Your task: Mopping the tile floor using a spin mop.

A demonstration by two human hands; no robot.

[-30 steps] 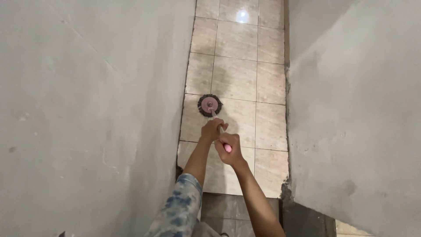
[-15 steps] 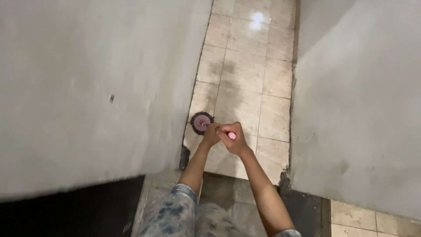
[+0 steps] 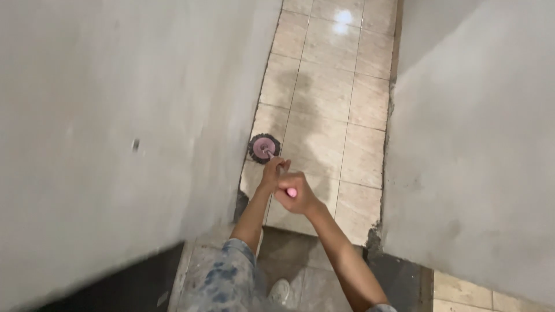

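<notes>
1. I read both hands as clenched on one long pink handle: left hand (image 3: 273, 174) lower on the shaft, right hand (image 3: 296, 196) closed over its upper end.
2. The round scrub brush (image 3: 264, 148) (pink hub, dark bristles) sits on the tiled floor (image 3: 324, 98), touching or just beside the base of the left wall (image 3: 115, 115).
3. Progress, as I judge it: a darker, damp-looking patch runs along the tiles beyond the brush, so part looks scrubbed; the tiles near the right wall (image 3: 474, 144) look dry.
4. Hard to make out: the shaft between hands and brush, any dirt, and the blurred floor at the feet.
</notes>
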